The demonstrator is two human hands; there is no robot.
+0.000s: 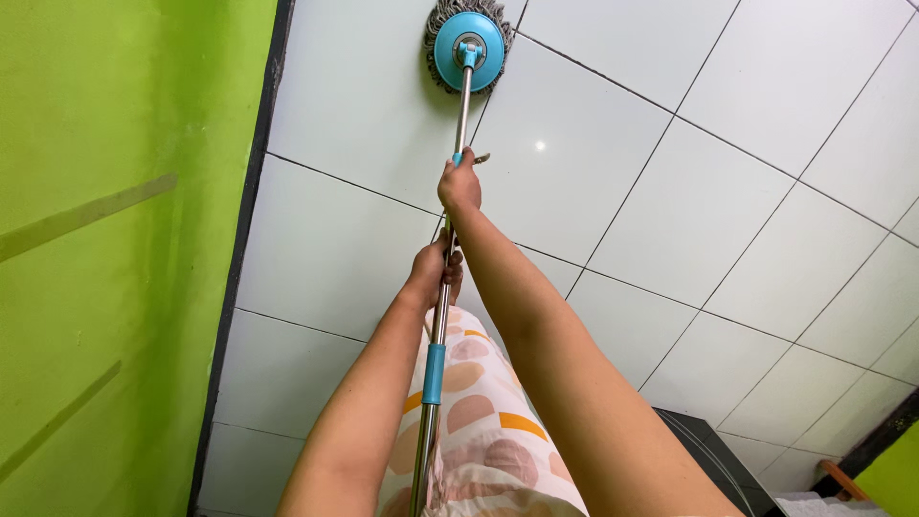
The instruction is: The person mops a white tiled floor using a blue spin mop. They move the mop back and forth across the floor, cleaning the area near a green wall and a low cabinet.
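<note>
Hands grip one long mop pole (438,325): the right hand (459,185) is closed tight around it higher up, and the left hand (433,273) is closed around it just below. Past the right hand, the pole ends in a round blue mop head (468,45) pressed on the white floor tiles (670,201). Left of the pole stands a green wall (115,239).

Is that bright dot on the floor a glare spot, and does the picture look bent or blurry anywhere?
Head view: yes, a small lamp glare sits on the glossy white floor tiles, right of the mop pole. The wide lens splays the tile seams and stretches the arms. Mop head, right hand and left hand look sharp; shadows are faint.
</note>
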